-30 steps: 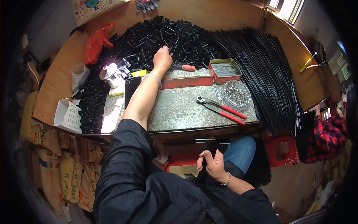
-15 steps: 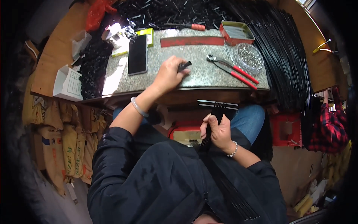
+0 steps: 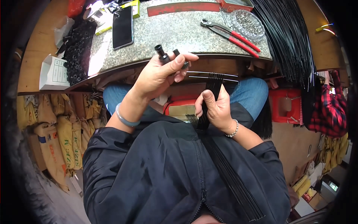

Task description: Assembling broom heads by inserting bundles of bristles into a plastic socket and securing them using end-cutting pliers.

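Observation:
My left hand (image 3: 158, 72) is turned partly palm-up near the bench's front edge. Its fingers curl around several small black tubular plastic pieces (image 3: 162, 55), one with a flared end poking up behind the thumb. My right hand (image 3: 218, 110), in front of my lap, grips a bundle of thin black ribs (image 3: 213, 87), which resemble umbrella ribs. Their upper ends sit side by side at two thin metal rods (image 3: 197, 76) lying crosswise. The long lower ends of the bundle trail down over my dark jacket.
On the stone slab (image 3: 156, 31) lie a phone (image 3: 123, 28), red-handled pincers (image 3: 231, 35), a red strip (image 3: 182, 8) and a clear dish of small metal parts (image 3: 248, 24). Long black rods (image 3: 289, 37) heap at the right. A white box (image 3: 54, 74) stands left. Another person's plaid sleeve (image 3: 328, 108) shows at right.
My left hand has come back from above the slab toward the ribs and turned palm-up, showing more black pieces. The right hand keeps its grip. The view has shifted, so the bench sits higher.

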Action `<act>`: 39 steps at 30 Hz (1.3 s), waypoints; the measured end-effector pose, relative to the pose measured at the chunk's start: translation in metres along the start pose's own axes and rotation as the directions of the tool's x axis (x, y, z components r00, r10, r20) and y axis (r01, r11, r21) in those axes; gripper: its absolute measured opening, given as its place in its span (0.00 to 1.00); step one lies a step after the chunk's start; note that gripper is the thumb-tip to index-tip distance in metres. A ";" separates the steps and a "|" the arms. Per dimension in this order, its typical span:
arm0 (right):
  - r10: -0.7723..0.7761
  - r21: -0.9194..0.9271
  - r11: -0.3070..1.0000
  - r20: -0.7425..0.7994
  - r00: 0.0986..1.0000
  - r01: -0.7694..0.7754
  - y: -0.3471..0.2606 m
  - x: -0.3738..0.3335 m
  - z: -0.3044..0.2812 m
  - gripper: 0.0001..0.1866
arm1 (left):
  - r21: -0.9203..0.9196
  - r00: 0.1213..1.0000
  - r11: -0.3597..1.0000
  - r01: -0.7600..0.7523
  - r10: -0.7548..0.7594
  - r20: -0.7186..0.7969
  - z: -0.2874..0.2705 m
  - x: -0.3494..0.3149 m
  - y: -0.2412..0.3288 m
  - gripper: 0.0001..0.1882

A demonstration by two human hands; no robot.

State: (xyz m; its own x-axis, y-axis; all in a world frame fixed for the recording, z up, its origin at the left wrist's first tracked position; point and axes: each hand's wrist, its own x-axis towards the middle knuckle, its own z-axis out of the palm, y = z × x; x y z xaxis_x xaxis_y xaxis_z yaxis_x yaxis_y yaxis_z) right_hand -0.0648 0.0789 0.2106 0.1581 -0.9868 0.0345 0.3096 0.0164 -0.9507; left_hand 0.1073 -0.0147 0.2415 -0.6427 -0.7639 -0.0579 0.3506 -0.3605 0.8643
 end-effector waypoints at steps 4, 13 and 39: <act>0.021 0.001 1.000 0.005 1.000 -0.021 -0.001 0.000 0.003 0.16 | -0.122 0.998 0.991 0.056 -0.057 -0.004 0.009 0.002 -0.010 0.20; 0.053 0.012 0.999 0.009 0.999 -0.053 0.001 0.003 0.002 0.17 | -0.130 0.993 0.986 0.106 -0.111 -0.038 0.011 0.008 -0.015 0.19; 0.057 0.042 0.997 0.034 0.998 -0.059 0.002 0.008 -0.004 0.17 | -0.160 0.994 0.987 0.030 -0.045 -0.095 0.018 0.013 -0.015 0.16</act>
State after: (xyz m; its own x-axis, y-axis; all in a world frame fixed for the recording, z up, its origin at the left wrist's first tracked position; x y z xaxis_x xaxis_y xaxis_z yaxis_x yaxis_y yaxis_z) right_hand -0.0667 0.0704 0.2080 0.2069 -0.9783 -0.0096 0.3392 0.0810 -0.9372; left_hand 0.0814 -0.0093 0.2368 -0.5903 -0.7942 -0.1441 0.4359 -0.4639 0.7713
